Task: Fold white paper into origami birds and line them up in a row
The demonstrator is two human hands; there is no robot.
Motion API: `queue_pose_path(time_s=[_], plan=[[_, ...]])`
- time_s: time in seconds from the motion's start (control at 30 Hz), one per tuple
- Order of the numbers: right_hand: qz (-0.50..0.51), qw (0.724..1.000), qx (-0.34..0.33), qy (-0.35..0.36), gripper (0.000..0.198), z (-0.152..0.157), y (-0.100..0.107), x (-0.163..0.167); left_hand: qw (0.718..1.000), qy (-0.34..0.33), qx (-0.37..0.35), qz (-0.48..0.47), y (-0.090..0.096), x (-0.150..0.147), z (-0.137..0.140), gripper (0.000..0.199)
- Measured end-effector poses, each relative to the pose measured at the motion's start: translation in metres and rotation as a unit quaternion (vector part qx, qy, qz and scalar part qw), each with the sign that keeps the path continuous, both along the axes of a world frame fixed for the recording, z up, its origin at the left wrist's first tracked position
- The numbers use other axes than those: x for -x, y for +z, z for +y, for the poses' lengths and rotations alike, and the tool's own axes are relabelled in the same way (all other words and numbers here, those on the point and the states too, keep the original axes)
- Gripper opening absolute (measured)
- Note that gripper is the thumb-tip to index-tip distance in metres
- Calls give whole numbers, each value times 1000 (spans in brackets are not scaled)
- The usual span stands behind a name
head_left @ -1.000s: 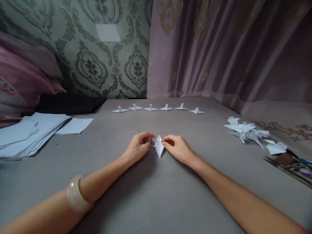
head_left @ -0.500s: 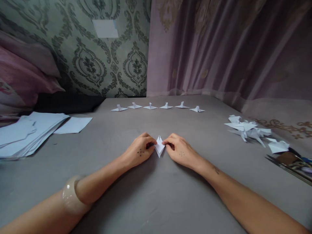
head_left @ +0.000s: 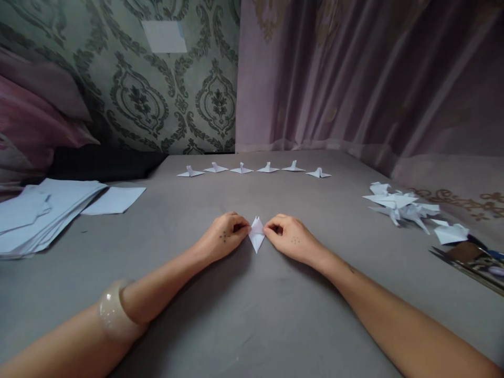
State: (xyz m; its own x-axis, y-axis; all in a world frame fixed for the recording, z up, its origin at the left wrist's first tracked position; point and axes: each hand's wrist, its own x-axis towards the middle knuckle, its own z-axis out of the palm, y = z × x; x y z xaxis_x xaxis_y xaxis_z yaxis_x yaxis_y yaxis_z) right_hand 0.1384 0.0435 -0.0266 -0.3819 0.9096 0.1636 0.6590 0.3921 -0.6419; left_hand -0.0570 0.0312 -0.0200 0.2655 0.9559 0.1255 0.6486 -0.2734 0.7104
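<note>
Between my hands, over the middle of the grey table, is a small white folded paper, diamond-shaped with a split upper tip. My left hand pinches its left corner between thumb and fingers. Its right corner is in the pinch of my right hand. The lower point faces me, and a crease line crosses the paper's width. Beyond it, several white folded paper birds with spread wings stand in a row near the table's far edge.
At the left lie a stack of white paper sheets and a separate sheet. A heap of folded white paper pieces is on the right, close to scissors. A purple curtain hangs behind the grey tabletop.
Both hands keep their pinch on the folded paper, whose visible face and crease look slightly different. The whole view has shifted a little.
</note>
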Motion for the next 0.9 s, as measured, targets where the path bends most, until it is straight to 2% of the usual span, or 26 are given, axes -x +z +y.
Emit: queue_pose_path(time_s=[0.1,0.37,0.53,0.63,0.9], plan=[[4,999,36,-15,19,3,3,2,1000,7,23,-10,0,0,3,22],[13,990,138,-32,20,7,15,5,987,25,156,-37,4,1,11,26],[2,982,184,-41,21,11,18,5,970,70,228,-56,13,-4,13,24],[5,980,196,-37,21,12,19,5,964,98,241,-59,16,-7,13,23],[9,979,200,-38,21,14,16,4,970,76,228,-35,12,-5,14,23]])
